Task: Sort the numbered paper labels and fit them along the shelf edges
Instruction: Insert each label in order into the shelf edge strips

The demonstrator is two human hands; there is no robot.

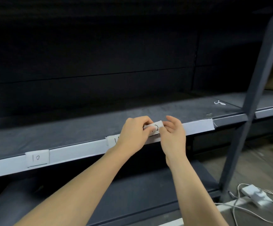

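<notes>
- At the front edge of the dark shelf, both grips are holding a small white paper label marked 2: the left hand is pinching its left end with curled fingers, and the right hand is nipping its right end, its other fingers fanning loosely.
- The label is sitting tilted against the long white shelf-edge strip.
- Both forearms are reaching forward, wrists close together.
- Fitting is under way, right of the label reading 10; next it is probably needing pressing flat into the strip.

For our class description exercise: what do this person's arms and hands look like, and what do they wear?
Both forearms are bare, no sleeves in view. The left hand and right hand wear no gloves; no watch, ring or bracelet shows.
</notes>
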